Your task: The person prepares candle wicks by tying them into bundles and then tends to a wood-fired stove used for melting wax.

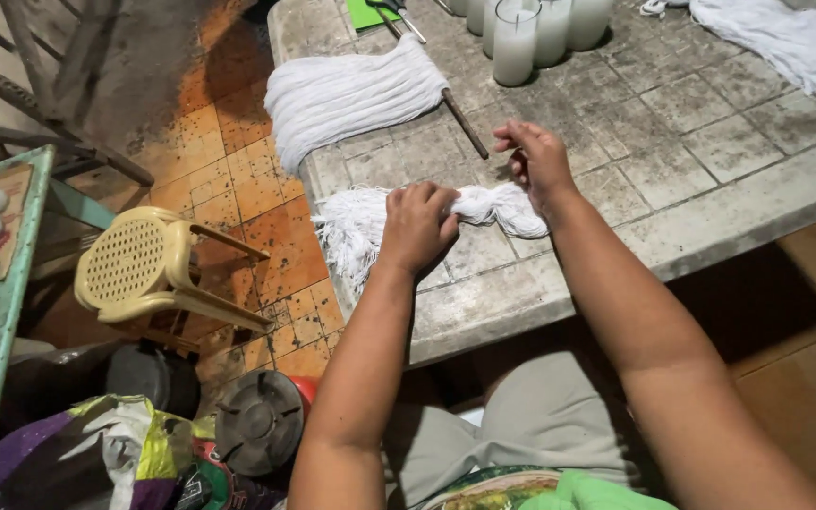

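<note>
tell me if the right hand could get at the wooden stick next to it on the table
Probably yes. The right hand hovers just right of the wooden stick, whose near end lies bare on the stone table. Nothing lies between them, though its fingers look busy with the white string bundle.

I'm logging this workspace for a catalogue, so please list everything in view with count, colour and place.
Bundle of white cotton string: one, white, near table edge, gripped by both hands.
Flat hank of white string: one, white, table's left end, on a thin dark stick.
Loose white string pile: one, white, far right.
Tall glass candles: several, white, table top centre.
Green sheet: one, green, far edge.
Stone-tiled table: one, grey.
Plastic stool: one, cream, tipped over on orange floor tiles.
Left hand: closed on the bundle.
Right hand: pinching the bundle's end.
</note>
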